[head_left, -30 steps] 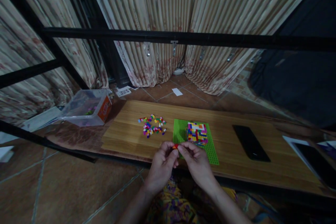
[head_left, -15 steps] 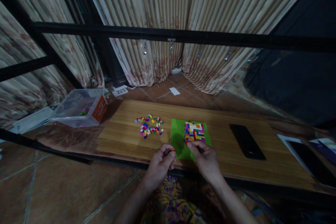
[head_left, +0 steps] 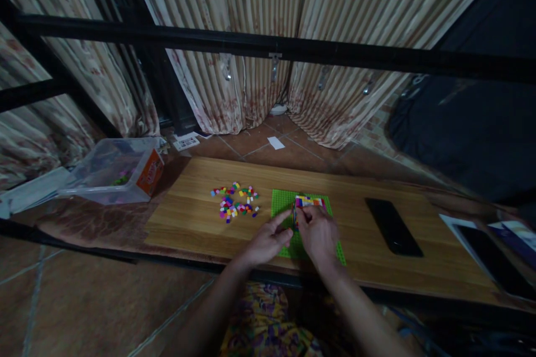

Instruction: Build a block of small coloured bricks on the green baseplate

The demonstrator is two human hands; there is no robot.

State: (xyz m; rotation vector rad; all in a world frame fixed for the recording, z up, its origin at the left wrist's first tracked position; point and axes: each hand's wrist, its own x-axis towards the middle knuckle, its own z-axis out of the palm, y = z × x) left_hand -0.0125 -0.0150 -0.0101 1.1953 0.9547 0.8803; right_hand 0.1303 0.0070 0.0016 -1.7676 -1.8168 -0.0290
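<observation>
A multicoloured block of small toy bricks (head_left: 310, 200) stands on a green studded baseplate (head_left: 281, 197), its front part hidden by my hands. With thumb and finger pinched at the block's left front, my right hand (head_left: 320, 232) is closed on a small toy brick, mostly covered by the fingers. My left hand (head_left: 268, 241) reaches in from the left, its index finger stretched towards the block's left side. Its thumb rests against the curled fingers, and what they hold is hidden. Loose bricks (head_left: 228, 212) in many colours lie scattered left of the baseplate.
A black phone-like slab (head_left: 394, 226) lies right of the baseplate on the wooden board (head_left: 180, 217). At the left stands a clear plastic box (head_left: 104, 181) with an orange label. A dark tablet-like device (head_left: 494, 256) sits far right. A black bar (head_left: 251, 42) crosses before the curtains.
My right hand has moved forward onto the brick block. My left hand has come forward and right, beside the block, its index finger now stretched out; the small orange-red brick it held is out of sight.
</observation>
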